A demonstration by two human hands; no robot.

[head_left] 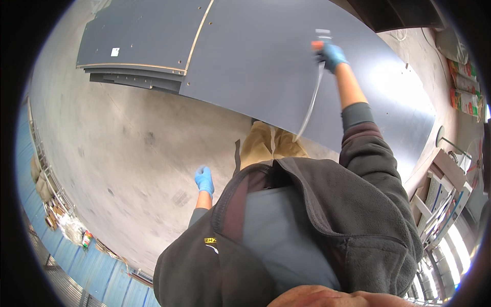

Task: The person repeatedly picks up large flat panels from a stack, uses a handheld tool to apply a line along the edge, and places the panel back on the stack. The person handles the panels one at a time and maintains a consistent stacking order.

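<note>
My right hand (335, 55), in a blue glove, reaches out over the large dark grey panel (250, 56). Its fingers are wrapped round a small hand tool (319, 45) with an orange part, a dark body and a pale top; motion blur hides its exact kind. A whitish hose (313, 100) trails from the tool across the panel toward my legs. My left hand (204, 179), also blue-gloved, hangs low over the concrete floor with its fingers curled. Nothing shows in it, and it stays apart from the panels.
Another dark panel (143, 36) with a small white label lies at the far left, its pale edge meeting the large one. More dark boards (128, 79) are stacked beneath. A rack of papers or boards (440, 197) stands at the right. Corrugated blue sheeting (97, 271) lines the left.
</note>
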